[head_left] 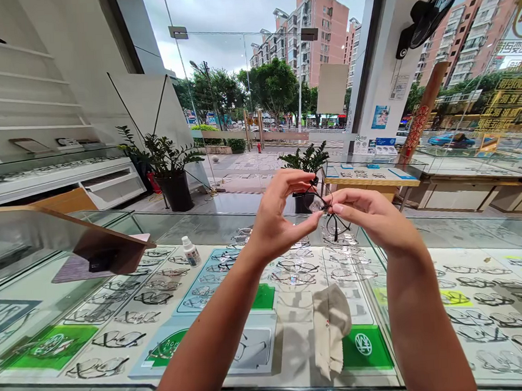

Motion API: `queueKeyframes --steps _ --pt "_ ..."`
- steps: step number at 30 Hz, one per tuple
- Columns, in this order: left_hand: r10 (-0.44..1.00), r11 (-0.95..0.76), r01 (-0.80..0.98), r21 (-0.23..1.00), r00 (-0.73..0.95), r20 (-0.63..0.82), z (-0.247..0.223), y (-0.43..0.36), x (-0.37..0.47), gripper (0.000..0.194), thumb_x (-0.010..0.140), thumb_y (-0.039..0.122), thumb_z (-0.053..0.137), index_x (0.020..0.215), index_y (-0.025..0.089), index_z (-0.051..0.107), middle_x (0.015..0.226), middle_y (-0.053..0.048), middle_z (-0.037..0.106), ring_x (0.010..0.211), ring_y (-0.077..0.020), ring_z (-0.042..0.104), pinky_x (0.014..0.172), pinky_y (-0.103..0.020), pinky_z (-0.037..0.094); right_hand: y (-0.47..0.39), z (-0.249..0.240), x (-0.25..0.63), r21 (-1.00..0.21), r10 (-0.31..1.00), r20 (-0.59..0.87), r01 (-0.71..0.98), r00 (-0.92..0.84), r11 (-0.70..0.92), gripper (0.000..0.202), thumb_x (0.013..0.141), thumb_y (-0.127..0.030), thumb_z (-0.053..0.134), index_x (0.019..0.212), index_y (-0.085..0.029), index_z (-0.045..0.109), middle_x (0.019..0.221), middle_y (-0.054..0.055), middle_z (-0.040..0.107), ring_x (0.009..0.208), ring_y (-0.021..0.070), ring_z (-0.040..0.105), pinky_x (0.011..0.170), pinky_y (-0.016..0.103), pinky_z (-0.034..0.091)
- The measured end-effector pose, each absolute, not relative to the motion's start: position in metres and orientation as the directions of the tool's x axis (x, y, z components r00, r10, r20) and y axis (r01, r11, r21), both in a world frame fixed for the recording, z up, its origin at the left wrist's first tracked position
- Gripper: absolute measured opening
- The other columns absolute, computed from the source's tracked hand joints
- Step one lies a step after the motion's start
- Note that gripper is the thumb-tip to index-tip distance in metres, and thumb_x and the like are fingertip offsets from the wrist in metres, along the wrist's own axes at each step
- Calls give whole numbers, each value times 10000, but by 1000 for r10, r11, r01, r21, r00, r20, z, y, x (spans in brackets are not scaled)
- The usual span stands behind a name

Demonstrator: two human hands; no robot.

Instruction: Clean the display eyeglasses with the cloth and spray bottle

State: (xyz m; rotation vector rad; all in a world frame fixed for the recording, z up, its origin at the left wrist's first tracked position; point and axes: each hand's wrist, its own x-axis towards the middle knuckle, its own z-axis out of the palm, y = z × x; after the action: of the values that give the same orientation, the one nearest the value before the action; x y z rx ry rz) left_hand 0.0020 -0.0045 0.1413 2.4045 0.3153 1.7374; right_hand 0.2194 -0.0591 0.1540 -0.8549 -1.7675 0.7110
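Observation:
Dark-framed eyeglasses [334, 221] are held up in both hands above the glass counter, near the middle of the view. My left hand [280, 218] curves round one side of the frame, its thumb and fingers gripping it. On the other side, my right hand [368, 212] pinches the frame between thumb and fingers. One lens and a dark temple hang below the fingertips. Under the hands, a crumpled beige cloth [332, 327] lies on the glass top beside a green card [366, 347]. A small white bottle [191, 252] stands upright to the left.
Rows of eyeglasses [297, 267] show inside the glass counter [209, 222]. A brown-framed mirror or panel [109, 246] leans over its left part. Potted plants [174, 186], another display table [370, 180] and a wall fan [431, 14] stand further off.

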Motion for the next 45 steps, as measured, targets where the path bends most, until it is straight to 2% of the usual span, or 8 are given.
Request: queueKeyframes --steps 5,8,11,15,28,33,37,45 --pt "255 -952 204 230 108 961 139 -10 10 675 802 315 817 1405 248 521 1369 -121 583 1176 -247 628 1012 -416 565 -50 150 215 -740 779 616 251 -119 624 234 917 -472 743 936 -239 762 1106 72 777 1023 243 708 976 443 548" --pt "314 -903 283 323 -79 946 136 -18 17 342 839 321 788 1138 220 657 1089 -59 660 944 -191 614 864 -364 542 -46 147 210 -655 697 716 373 28 657 185 931 -411 715 908 -230 748 1080 77 781 1051 256 710 1001 467 526" --pt "558 -819 185 543 39 829 133 -22 24 175 921 368 720 867 201 721 723 1 581 669 -136 497 638 -300 434 -45 146 200 -557 590 800 497 106 666 142 944 -349 684 891 -228 735 1081 85 786 1087 268 714 1030 482 512" --pt "790 -576 -91 812 193 582 129 -14 31 298 865 473 780 960 191 800 679 -1 580 603 -118 420 557 -281 330 -47 144 183 -400 460 884 646 85 650 121 968 -295 635 913 -242 729 1112 99 772 1109 283 708 1009 488 520" --pt "922 -197 -273 942 275 273 122 14 32 402 661 526 891 763 169 737 569 58 431 538 -72 275 538 -254 262 -36 129 171 -260 535 845 852 -27 454 160 986 -237 588 995 -229 747 1152 109 764 1098 320 669 954 488 448" --pt "929 -267 -214 940 201 310 110 34 34 316 733 462 825 792 168 727 623 31 528 549 -83 308 547 -260 265 -31 127 170 -292 630 773 844 -69 451 196 1005 -321 590 1023 -210 750 1150 135 757 1066 330 653 937 492 425" --pt "861 -499 111 859 172 478 91 69 28 226 873 392 688 860 167 706 681 5 567 618 -126 422 602 -274 311 -26 129 179 -356 634 773 811 -22 463 201 984 -363 624 857 -219 685 981 100 736 942 286 639 872 446 438" --pt "805 -544 791 280 398 440 37 147 13 216 1011 184 502 1072 166 709 1069 -132 690 949 -250 590 765 -331 352 -23 135 197 -441 513 846 731 144 521 367 993 -431 614 687 -242 542 598 -16 379 659 177 500 673 349 428"
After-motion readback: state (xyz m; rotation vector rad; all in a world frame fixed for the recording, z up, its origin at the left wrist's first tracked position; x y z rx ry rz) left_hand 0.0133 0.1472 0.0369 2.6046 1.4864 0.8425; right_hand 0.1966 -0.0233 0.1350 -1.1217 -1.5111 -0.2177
